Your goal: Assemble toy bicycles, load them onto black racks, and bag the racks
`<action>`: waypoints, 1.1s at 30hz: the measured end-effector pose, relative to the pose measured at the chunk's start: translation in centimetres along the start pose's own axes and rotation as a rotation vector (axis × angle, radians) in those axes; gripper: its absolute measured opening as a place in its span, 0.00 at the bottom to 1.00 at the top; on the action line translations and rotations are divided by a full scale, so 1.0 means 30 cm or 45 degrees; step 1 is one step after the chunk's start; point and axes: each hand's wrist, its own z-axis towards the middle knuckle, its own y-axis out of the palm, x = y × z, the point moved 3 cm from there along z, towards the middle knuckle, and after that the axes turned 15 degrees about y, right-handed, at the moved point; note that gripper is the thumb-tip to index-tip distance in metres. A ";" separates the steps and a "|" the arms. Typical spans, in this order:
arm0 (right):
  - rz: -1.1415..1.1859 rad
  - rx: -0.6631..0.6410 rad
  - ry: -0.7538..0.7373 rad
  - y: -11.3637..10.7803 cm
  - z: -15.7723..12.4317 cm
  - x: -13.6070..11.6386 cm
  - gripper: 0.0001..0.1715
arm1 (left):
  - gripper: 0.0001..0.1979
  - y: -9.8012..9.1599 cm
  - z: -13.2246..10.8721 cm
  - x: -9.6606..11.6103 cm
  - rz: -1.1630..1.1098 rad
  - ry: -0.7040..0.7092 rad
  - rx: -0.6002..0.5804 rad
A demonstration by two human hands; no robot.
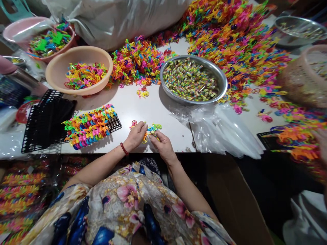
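Both my hands are close together above the white table near its front edge. My left hand (135, 136), with a red bead bracelet at the wrist, is closed in a pinch; a pale bit shows at its fingertips, too small to name. My right hand (165, 147) is closed, with a small yellowish tube (152, 132) between thumb and fingers. Small plastic toy pieces (156, 127) in green, blue and orange lie just beyond the fingertips. A red piece (133, 124) lies beside my left hand. To the left, a black grid rack (116, 124) holds rows of colourful toys (89, 127).
A steel bowl (224, 83) of small tubes and a peach bowl (52, 73) of toy pieces stand behind my hands. Loose pieces (230, 44) heap at the back. Clear plastic bags (217, 131) lie right. Another person's hand (320, 139) touches toys at far right.
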 end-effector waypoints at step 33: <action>-0.410 0.368 -0.279 -0.142 -0.022 0.003 0.14 | 0.13 -0.029 0.570 -0.161 0.310 0.245 0.267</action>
